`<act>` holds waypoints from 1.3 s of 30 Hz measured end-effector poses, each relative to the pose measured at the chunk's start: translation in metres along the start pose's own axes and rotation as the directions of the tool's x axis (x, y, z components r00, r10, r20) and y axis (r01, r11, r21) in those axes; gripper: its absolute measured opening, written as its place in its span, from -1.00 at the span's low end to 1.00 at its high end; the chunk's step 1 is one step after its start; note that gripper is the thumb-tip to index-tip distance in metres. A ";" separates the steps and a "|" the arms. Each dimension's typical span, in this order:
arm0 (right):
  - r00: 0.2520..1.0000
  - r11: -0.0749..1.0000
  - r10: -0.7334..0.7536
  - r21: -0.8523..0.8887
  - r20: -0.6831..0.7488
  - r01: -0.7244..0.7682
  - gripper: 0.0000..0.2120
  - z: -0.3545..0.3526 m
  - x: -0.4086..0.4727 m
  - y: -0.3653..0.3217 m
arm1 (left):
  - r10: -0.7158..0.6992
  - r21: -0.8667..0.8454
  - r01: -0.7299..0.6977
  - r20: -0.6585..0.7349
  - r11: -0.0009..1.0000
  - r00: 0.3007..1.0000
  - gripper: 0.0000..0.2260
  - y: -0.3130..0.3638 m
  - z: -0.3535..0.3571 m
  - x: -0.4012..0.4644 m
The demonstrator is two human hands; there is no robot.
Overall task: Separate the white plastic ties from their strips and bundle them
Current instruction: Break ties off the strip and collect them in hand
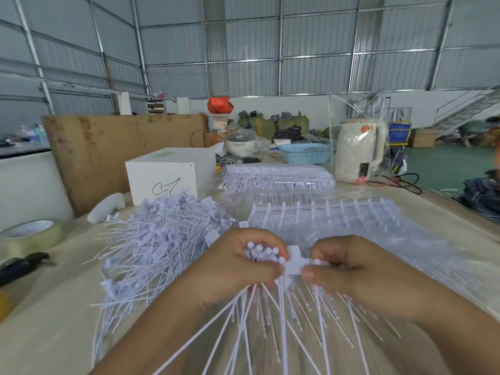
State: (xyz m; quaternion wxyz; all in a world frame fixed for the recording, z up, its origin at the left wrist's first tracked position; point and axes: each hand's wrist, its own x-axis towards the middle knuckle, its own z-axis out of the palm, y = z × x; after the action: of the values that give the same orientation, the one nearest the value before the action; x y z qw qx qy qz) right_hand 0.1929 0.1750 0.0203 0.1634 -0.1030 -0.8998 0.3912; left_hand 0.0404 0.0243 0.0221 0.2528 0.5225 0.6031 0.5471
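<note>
On the table, the big pile of loose ties lies to the left of both hands, and the uncut strips lie ahead and to the right. The left hand grips a bunch of separated ties; their heads point up and away, and their long tails run down toward the person. The right hand pinches one tie head just beside this bunch. I think this tie must go leftward, parallel to the others, into the nearer left hand.
</note>
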 end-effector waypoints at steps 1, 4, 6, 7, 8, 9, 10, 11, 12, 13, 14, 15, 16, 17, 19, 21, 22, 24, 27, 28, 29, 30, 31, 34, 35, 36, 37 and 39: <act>1.000 0.999 -0.007 0.032 0.014 0.006 -0.74 -0.002 -0.001 -0.001 | 0.012 -0.013 -0.012 -0.015 1.000 1.000 -0.70 0.001 0.000 0.000; 0.999 0.998 -0.037 0.056 -0.006 0.037 -0.77 -0.001 -0.002 -0.003 | 0.039 -0.038 -0.041 -0.043 0.998 0.998 -0.89 0.003 0.003 -0.001; 0.997 0.996 -0.041 0.072 -0.070 0.046 -0.75 0.003 -0.002 -0.005 | 0.056 -0.071 -0.064 -0.111 0.995 0.992 -0.88 0.003 0.005 0.001; 0.993 0.995 -0.045 0.081 -0.111 0.055 -0.73 0.005 -0.001 -0.005 | 0.069 -0.101 -0.085 -0.158 0.991 0.985 -0.89 0.004 0.007 0.002; 0.987 0.994 -0.050 0.089 -0.156 0.065 -0.72 0.007 0.000 -0.007 | 0.086 -0.121 -0.113 -0.208 0.986 0.974 -0.89 0.004 0.007 0.002; 0.978 0.993 -0.053 0.094 -0.203 0.074 -0.72 0.009 0.001 -0.008 | 0.104 -0.120 -0.138 -0.256 0.983 0.961 -0.89 0.005 0.008 0.003; 0.968 0.992 -0.054 0.098 -0.247 0.080 -0.73 0.013 0.001 -0.009 | 0.120 -0.101 -0.157 -0.301 0.983 0.946 -0.87 0.006 0.010 0.004; 0.957 0.991 -0.052 0.103 -0.287 0.085 -0.72 0.018 0.002 -0.011 | 0.137 -0.077 -0.174 -0.342 0.982 0.930 -0.83 0.007 0.011 0.004; 0.943 0.990 -0.050 0.109 -0.328 0.091 -0.72 0.023 0.002 -0.013 | 0.156 -0.058 -0.192 -0.380 0.980 0.912 -0.79 0.007 0.014 0.005; 0.926 0.988 -0.049 0.119 -0.374 0.100 -0.71 0.028 0.004 -0.015 | 0.174 -0.041 -0.210 -0.416 0.977 0.892 -0.77 0.007 0.016 0.006; 0.903 0.985 -0.042 0.135 -0.428 0.110 -0.70 0.031 0.005 -0.017 | 0.191 -0.030 -0.228 -0.448 0.973 0.873 -0.76 0.008 0.019 0.006; 0.872 0.982 -0.022 0.154 -0.489 0.111 -0.68 0.031 0.007 -0.019 | 0.199 -0.026 -0.240 -0.475 0.970 0.857 -0.76 0.009 0.020 0.005; 0.831 0.979 0.005 0.171 -0.556 0.109 -0.65 0.028 0.008 -0.020 | 0.201 -0.031 -0.248 -0.494 0.968 0.846 -0.76 0.009 0.021 0.005; 0.791 0.976 0.023 0.185 -0.611 0.115 -0.62 0.022 0.007 -0.020 | 0.196 -0.044 -0.253 -0.509 0.967 0.838 -0.76 0.008 0.020 0.005; 0.772 0.961 0.008 0.217 -0.635 0.168 -0.59 0.008 0.003 -0.019 | 0.170 -0.081 -0.250 -0.533 0.965 0.829 -0.76 0.008 0.014 0.004; 0.840 0.956 -0.044 0.220 -0.541 0.193 -0.64 0.003 -0.001 -0.017 | 0.134 -0.102 -0.219 -0.526 0.970 0.840 -0.77 0.006 0.006 0.004; 0.875 0.955 -0.079 0.215 -0.478 0.203 -0.70 0.004 -0.001 -0.016 | 0.122 -0.096 -0.194 -0.498 0.976 0.858 -0.78 0.006 0.004 0.004; 0.916 0.947 -0.156 0.206 -0.369 0.245 -0.79 0.009 0.000 -0.013 | 0.113 -0.075 -0.156 -0.403 0.985 0.908 -0.77 0.005 0.005 0.004; 0.937 0.947 -0.231 0.160 -0.261 0.278 -0.72 0.014 0.002 -0.009 | 0.116 -0.079 -0.140 -0.253 0.987 0.961 -0.78 0.005 0.011 0.002; 0.941 0.951 -0.238 0.139 -0.243 0.276 -0.67 0.014 0.002 -0.008 | 0.118 -0.082 -0.138 -0.210 0.987 0.970 -0.81 0.005 0.013 0.001; 0.944 0.954 -0.234 0.132 -0.233 0.269 -0.64 0.014 0.002 -0.007 | 0.121 -0.084 -0.137 -0.177 0.987 0.977 -0.84 0.006 0.015 0.001; 0.948 0.955 -0.226 0.140 -0.225 0.261 -0.62 0.013 0.002 -0.006 | 0.122 -0.083 -0.136 -0.153 0.987 0.981 -0.85 0.006 0.016 0.001; 0.953 0.955 -0.216 0.156 -0.211 0.251 -0.63 0.011 0.001 -0.005 | 0.120 -0.081 -0.132 -0.139 0.988 0.983 -0.85 0.006 0.016 0.000; 0.975 0.953 -0.176 0.223 -0.136 0.203 -0.72 0.007 0.001 -0.004 | 0.114 -0.073 -0.124 -0.123 0.990 0.986 -0.88 0.006 0.013 -0.001; 0.980 0.952 -0.163 0.241 -0.115 0.186 -0.74 0.006 0.001 -0.004 | 0.115 -0.073 -0.124 -0.122 0.990 0.986 -0.88 0.006 0.012 -0.001; 0.983 0.955 -0.151 0.241 -0.102 0.171 -0.76 0.005 0.001 -0.003 | 0.114 -0.077 -0.124 -0.122 0.989 0.986 -0.88 0.006 0.012 -0.001; 0.986 0.962 -0.139 0.225 -0.094 0.157 -0.77 0.005 0.001 -0.004 | 0.113 -0.082 -0.123 -0.119 0.989 0.986 -0.87 0.006 0.012 -0.001; 0.989 0.972 -0.127 0.189 -0.078 0.140 -0.78 0.006 0.001 -0.004 | 0.115 -0.079 -0.124 -0.114 0.989 0.987 -0.80 0.004 0.013 -0.001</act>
State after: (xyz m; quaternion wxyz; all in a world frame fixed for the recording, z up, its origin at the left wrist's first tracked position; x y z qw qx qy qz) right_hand 0.1897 0.1685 0.0198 0.2279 -0.0385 -0.8565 0.4615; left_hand 0.0537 0.0282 0.0224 0.2084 0.5155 0.5596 0.6145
